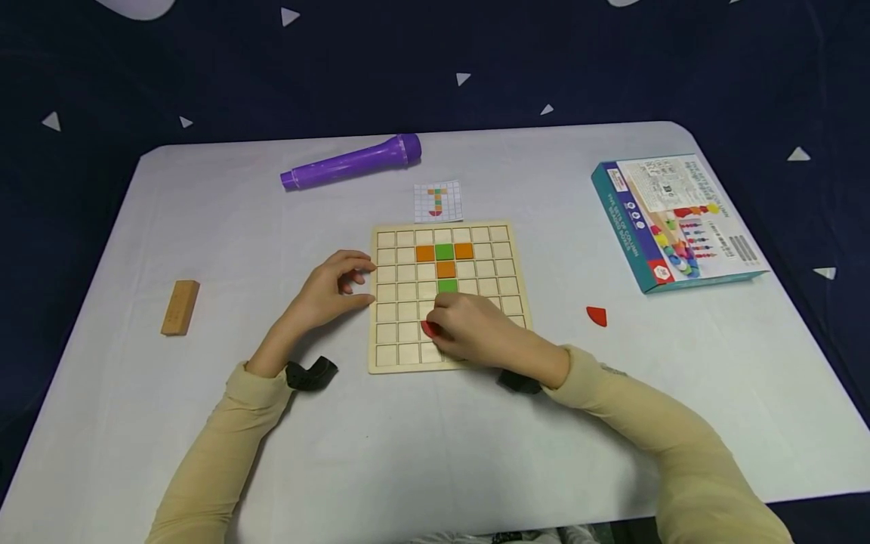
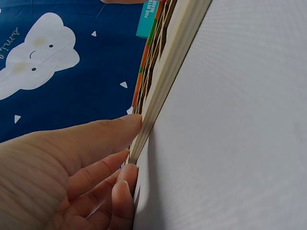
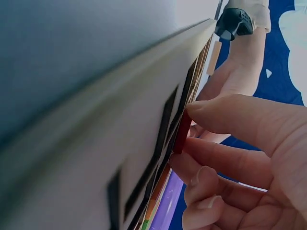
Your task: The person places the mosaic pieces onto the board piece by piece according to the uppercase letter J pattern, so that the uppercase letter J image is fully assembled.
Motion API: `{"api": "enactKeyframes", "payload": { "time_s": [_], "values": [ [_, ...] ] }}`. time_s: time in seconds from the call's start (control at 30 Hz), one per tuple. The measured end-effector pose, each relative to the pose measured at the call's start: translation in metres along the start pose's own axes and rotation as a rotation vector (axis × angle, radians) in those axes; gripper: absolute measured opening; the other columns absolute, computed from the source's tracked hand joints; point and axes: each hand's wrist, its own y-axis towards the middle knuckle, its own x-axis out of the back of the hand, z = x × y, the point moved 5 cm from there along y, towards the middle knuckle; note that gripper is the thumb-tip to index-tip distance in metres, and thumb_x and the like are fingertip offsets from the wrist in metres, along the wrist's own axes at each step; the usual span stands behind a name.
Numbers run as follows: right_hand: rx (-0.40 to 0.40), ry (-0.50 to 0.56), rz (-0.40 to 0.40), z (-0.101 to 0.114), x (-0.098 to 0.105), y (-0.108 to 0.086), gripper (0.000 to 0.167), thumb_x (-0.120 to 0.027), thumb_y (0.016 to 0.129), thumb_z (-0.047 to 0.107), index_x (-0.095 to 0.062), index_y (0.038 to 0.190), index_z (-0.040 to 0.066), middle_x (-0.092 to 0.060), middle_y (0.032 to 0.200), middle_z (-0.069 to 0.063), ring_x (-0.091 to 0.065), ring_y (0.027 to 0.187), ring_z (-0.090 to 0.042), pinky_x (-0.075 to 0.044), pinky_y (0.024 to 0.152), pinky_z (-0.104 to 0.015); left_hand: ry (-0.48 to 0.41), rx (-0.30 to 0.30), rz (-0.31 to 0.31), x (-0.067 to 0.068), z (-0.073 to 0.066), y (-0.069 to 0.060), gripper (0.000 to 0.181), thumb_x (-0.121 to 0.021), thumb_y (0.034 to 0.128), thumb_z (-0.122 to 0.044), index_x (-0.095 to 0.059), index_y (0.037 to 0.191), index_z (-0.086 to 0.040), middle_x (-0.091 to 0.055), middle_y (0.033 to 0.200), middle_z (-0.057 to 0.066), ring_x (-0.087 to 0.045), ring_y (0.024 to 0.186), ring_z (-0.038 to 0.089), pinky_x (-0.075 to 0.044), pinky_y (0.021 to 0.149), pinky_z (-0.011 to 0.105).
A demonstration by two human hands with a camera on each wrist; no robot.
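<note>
A wooden grid board (image 1: 386, 353) lies on the white table. My right hand (image 1: 479, 329) pinches a red quarter-round piece (image 1: 428, 329) over its lower middle; in the right wrist view the red piece (image 3: 182, 134) is between thumb and fingers, at the grid surface. Left hand (image 1: 329, 291) rests against the board's left side, thumb and fingertips touching the edge (image 2: 165, 81). An orange tile (image 1: 424, 254), a green tile (image 1: 444, 251) and another orange one form a row, with an orange tile (image 1: 445, 270) and a green tile (image 1: 447, 285) below. My right hand hides cells beneath it.
A pattern card (image 1: 438, 202) lies just beyond the board. Behind it is a purple microphone-shaped object (image 1: 350, 162). A second red piece (image 1: 596, 316) lies right, near a boxed game (image 1: 680, 223). At left sits a wooden block (image 1: 180, 307).
</note>
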Motion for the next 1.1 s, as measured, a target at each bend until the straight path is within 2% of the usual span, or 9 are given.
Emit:
{"api": "enactKeyframes", "payload": {
  "time_s": [0.57, 0.9, 1.1],
  "values": [
    [-0.062, 0.047, 0.046, -0.004, 0.000, 0.000, 0.008, -0.069, 0.079, 0.010, -0.064, 0.074, 0.007, -0.052, 0.071, -0.001, -0.042, 0.062, -0.010, -0.035, 0.055, -0.017, -0.004, 0.001, -0.002, 0.000, 0.000, 0.001, 0.045, -0.072, 0.0780, -0.004, -0.059, 0.120, 0.001, -0.050, 0.132, 0.015, -0.053, 0.090, 0.020, -0.042, 0.069, 0.016],
    [-0.040, 0.062, 0.010, -0.005, 0.001, -0.004, 0.011, -0.067, 0.080, 0.008, -0.062, 0.070, 0.008, -0.050, 0.069, -0.001, -0.042, 0.062, -0.009, -0.035, 0.055, -0.017, -0.013, 0.004, 0.006, -0.001, 0.001, 0.001, 0.044, -0.072, 0.0788, -0.004, -0.058, 0.121, 0.001, -0.049, 0.132, 0.014, -0.053, 0.090, 0.020, -0.042, 0.069, 0.015],
    [-0.028, 0.043, -0.025, -0.008, 0.009, -0.010, 0.003, -0.066, 0.080, 0.008, -0.067, 0.078, 0.006, -0.055, 0.072, -0.002, -0.046, 0.062, -0.010, -0.041, 0.056, -0.019, -0.009, 0.003, 0.001, 0.000, 0.000, 0.001, 0.044, -0.072, 0.0784, -0.004, -0.059, 0.120, 0.001, -0.050, 0.131, 0.015, -0.053, 0.090, 0.020, -0.042, 0.069, 0.015]
  ]
}}
